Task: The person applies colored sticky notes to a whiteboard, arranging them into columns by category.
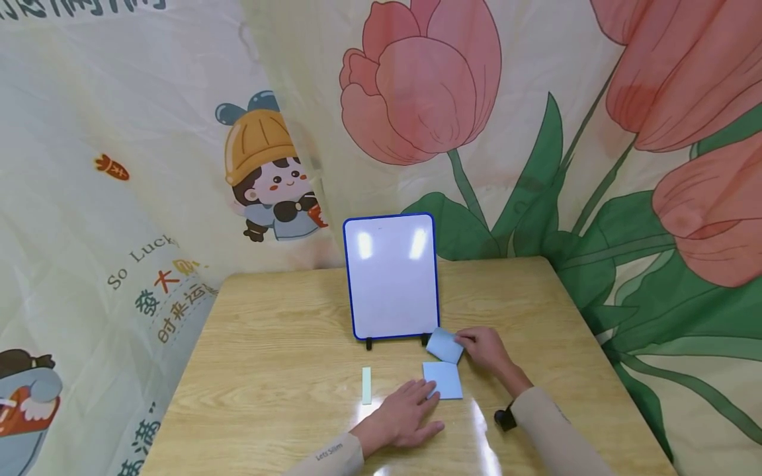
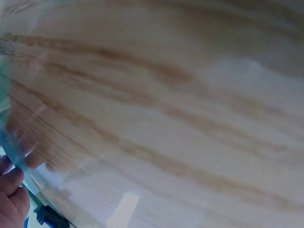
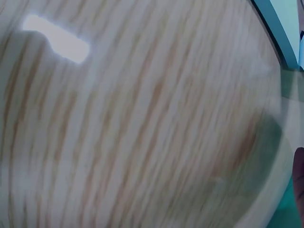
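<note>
A light-blue square of paper, like a sticky note [image 1: 444, 345], is tilted at the lower right corner of a small whiteboard [image 1: 393, 284]. My right hand [image 1: 485, 349] pinches its right edge between thumb and fingers. Just below lies a light-blue sticky note pad [image 1: 446, 382], flat on the table. The spread fingers of my left hand [image 1: 407, 413] rest at the pad's left edge, palm down. At the left border of the left wrist view, fingers [image 2: 12, 190] show beside a bluish edge. In the right wrist view only a fingertip and the pad's side [image 3: 278, 33] appear.
The whiteboard has a blue frame and stands upright on black feet [image 1: 368, 344] on the wooden table [image 1: 274, 344]. A narrow pale-green strip [image 1: 366, 385] lies left of the pad. Behind the table hangs a printed cloth [image 1: 309, 53] with tulips.
</note>
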The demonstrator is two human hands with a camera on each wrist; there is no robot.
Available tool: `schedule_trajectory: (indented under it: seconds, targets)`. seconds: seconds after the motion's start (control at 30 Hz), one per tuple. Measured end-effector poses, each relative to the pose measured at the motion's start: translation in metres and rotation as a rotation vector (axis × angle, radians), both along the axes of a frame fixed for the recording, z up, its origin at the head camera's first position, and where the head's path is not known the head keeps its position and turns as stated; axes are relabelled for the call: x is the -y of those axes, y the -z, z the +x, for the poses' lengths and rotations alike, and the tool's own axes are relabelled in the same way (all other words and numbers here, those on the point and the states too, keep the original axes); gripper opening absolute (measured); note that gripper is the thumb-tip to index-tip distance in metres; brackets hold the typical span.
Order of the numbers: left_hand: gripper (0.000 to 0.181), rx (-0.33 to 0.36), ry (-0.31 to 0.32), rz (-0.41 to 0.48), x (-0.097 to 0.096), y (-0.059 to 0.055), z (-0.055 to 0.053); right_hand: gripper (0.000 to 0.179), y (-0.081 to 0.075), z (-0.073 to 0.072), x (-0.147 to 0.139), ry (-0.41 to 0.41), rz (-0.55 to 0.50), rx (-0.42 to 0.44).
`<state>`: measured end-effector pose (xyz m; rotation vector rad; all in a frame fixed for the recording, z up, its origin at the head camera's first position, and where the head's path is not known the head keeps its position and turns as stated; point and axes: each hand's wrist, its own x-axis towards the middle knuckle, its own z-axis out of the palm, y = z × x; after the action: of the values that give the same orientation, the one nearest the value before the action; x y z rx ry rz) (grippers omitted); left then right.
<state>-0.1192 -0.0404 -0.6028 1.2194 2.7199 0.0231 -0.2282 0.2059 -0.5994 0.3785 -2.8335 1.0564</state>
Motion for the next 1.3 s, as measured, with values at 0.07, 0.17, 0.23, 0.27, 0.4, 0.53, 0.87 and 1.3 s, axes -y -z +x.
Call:
schedule_trajectory:
  seconds: [0.07, 0.17, 0.23, 0.27, 0.4, 0.53, 0.87, 1.3]
  targets:
    - [0.076, -0.009, 0.003, -0.001, 0.0, 0.0, 0.001, 0.014, 0.0, 0.0, -0.004, 0.009, -0.034, -0.033]
    - [0.076, -0.015, 0.003, -0.005, 0.0, 0.002, 0.001, 0.015, -0.004, -0.001, -0.01, 0.037, -0.073, -0.032]
    - [0.076, -0.009, 0.001, -0.013, 0.0, 0.002, 0.001, 0.016, -0.008, -0.001, -0.014, 0.039, -0.075, -0.026]
    - [0.076, -0.005, 0.0, -0.017, 0.0, 0.002, 0.001, 0.017, -0.01, -0.001, -0.016, 0.039, -0.071, -0.011]
    - [0.075, 0.008, -0.005, -0.02, -0.001, -0.002, 0.001, 0.02, -0.018, 0.001, -0.022, -0.007, -0.012, 0.026]
    - [0.075, 0.038, -0.015, 0.001, -0.001, -0.006, 0.001, 0.022, -0.027, 0.002, -0.026, -0.044, 0.027, 0.055]
    - [0.076, 0.07, -0.042, 0.014, -0.002, -0.003, -0.003, 0.024, -0.051, -0.007, -0.033, -0.15, 0.065, 0.102]
    - [0.075, 0.073, -0.058, 0.033, -0.003, -0.003, -0.006, 0.024, -0.097, -0.026, -0.026, -0.266, 0.166, 0.05]
